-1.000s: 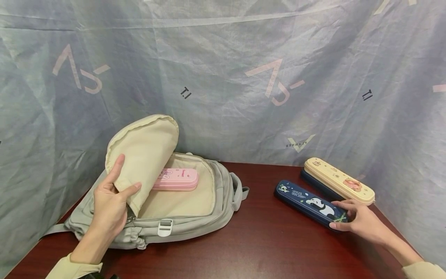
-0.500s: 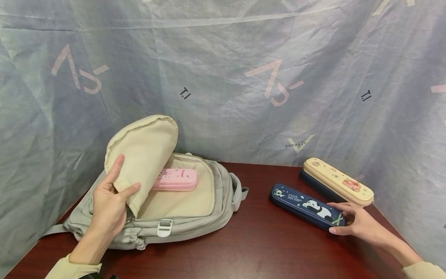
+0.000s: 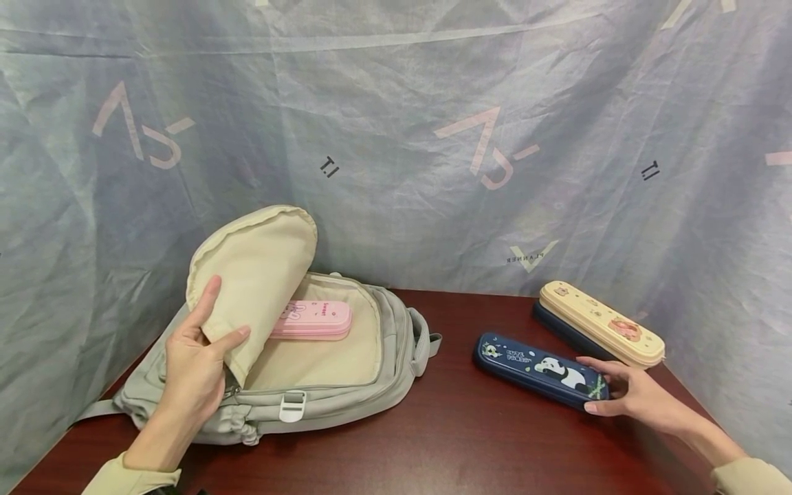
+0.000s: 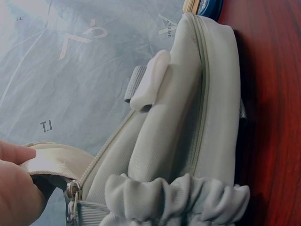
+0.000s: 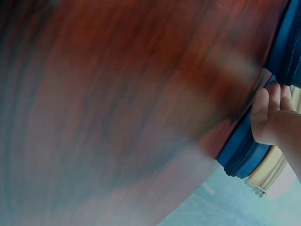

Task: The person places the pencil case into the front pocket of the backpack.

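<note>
My left hand (image 3: 196,357) holds up the cream-lined front flap (image 3: 260,268) of a pale grey backpack (image 3: 334,405), pinched between thumb and fingers. In the opened compartment lies a pink pencil case (image 3: 318,318) with a bunny print, its left end hidden behind the flap. My right hand (image 3: 634,392) grips the right end of a navy pencil case (image 3: 535,368) with a panda print, thumb on the near side and fingers on the far side. The right wrist view shows that navy case (image 5: 284,49) close over the table, fingertips at its end.
Behind the right hand, a cream pencil case (image 3: 597,320) lies on top of a dark blue one (image 3: 566,331). Grey printed cloth (image 3: 396,137) walls in the dark red table (image 3: 445,440) at the back and sides. A strap loop (image 3: 423,340) sticks out at the backpack's right.
The right hand has brought the panda pencil case a little to the left, drawing it away from the stacked cases. The left hand and the flap have stayed in place.
</note>
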Tool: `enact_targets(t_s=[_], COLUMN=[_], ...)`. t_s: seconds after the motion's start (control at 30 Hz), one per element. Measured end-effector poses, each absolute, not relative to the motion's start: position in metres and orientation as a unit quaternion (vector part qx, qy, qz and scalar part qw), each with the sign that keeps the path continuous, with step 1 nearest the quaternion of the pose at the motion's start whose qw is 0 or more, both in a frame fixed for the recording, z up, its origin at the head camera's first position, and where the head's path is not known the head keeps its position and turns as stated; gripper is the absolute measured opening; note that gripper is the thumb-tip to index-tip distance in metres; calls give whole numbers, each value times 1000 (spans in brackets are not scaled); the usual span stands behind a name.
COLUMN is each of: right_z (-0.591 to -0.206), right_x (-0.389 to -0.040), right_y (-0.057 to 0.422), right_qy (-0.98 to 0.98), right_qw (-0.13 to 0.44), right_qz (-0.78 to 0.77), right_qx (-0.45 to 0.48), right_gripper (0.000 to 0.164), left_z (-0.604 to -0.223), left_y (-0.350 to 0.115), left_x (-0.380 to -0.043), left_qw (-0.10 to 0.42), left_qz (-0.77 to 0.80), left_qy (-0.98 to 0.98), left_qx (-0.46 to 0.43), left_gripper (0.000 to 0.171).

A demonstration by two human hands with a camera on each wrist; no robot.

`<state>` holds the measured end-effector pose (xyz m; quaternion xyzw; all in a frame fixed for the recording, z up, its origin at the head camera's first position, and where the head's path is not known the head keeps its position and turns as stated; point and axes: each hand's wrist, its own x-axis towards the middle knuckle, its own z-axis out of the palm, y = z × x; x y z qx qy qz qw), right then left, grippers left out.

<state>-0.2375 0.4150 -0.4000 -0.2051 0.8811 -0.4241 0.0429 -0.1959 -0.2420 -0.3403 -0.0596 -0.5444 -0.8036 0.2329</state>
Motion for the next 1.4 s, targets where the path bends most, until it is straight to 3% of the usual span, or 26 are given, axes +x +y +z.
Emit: enact_targets(t_s=[0.23,1.0,1.4], right_z=[-399,-401,-401], right_x=[-238,-242,-243], right_y=[413,417,414], right_qy=[882,857,872], right_qw=[64,82,94], right_qz=[-438,-475,-455], right_qx=[-161,-180,-150], right_gripper=[72,67,81], left_z=[-340,-339,-340], left_y=[-242,-242,-242], left_x=[-196,-195,-195], left_qw=[233,232,229], left_qz=[-804,-800,-800], left_qy=[-544,-550,-551], left_qx=[-55,-55,-60], left_gripper=[91,90,89])
